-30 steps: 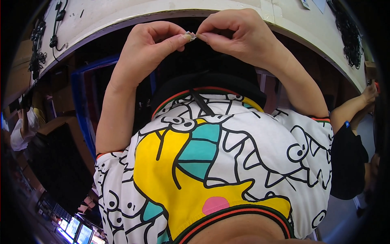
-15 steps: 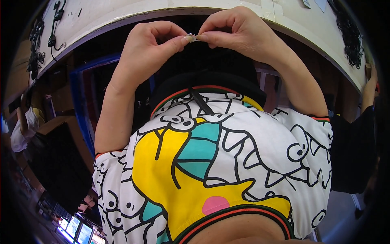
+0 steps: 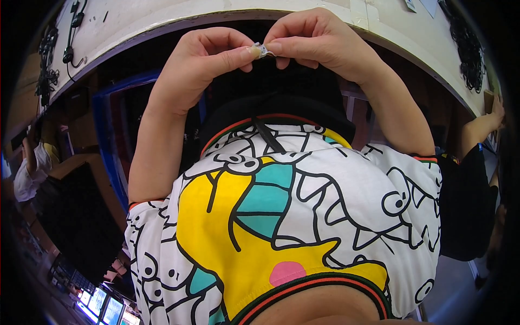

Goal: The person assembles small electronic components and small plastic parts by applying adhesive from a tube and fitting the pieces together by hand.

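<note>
Between my two hands, just off the near edge of the table, is a small whitish, shiny piece (image 3: 262, 51), too small to name surely. My left hand (image 3: 208, 57) pinches it between thumb and forefinger from the left. From the right, the thumb and forefinger of my right hand (image 3: 311, 40) close at its other side, by a thin pale strand. Fingertips hide much of the piece.
A pale table (image 3: 179, 13) curves across the top. Black cables (image 3: 70, 43) lie at its left, and a dark cable bundle (image 3: 467, 51) at its right. Another person's arm (image 3: 479, 130) reaches the table's right end. Someone in white (image 3: 32, 173) is at far left.
My hands have shifted slightly, and more of the small whitish piece shows between the fingertips. At the right, the other person's arm and dark clothing have moved.
</note>
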The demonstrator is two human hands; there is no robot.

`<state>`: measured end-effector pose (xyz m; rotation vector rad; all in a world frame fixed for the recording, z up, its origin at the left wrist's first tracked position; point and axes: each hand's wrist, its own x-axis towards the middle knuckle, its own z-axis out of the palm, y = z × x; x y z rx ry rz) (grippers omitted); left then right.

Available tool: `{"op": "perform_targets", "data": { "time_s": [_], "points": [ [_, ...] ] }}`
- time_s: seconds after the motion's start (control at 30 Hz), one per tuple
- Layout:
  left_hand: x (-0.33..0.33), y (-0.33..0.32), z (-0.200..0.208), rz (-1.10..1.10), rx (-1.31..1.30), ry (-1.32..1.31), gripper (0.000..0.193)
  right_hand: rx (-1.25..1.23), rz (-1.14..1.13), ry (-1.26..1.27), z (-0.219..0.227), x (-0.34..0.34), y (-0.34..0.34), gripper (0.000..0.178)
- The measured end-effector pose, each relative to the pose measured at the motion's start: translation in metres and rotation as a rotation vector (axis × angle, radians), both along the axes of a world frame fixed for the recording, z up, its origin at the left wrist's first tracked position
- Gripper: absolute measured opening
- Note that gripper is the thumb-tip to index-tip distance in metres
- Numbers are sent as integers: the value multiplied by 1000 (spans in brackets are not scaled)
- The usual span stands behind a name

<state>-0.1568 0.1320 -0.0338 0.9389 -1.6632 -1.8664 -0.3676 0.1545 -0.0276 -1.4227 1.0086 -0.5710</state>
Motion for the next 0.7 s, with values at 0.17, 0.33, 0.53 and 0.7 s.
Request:
{"op": "perform_targets", "data": {
  "time_s": [0.17,0.33,0.53,0.7],
  "points": [
    [-8,3,-12,228,200,230,17,-502,-305,-80,-8,14,14,16],
    [-13,5,3,178,101,94,17,-756,-240,163,-11,4,12,14],
    [-6,-5,12,25,-105,-121,17,-643,-150,88,-9,4,10,13],
    [-5,1,1,100,-25,51,15,-650,-141,118,-6,4,13,13]
  ]
}}
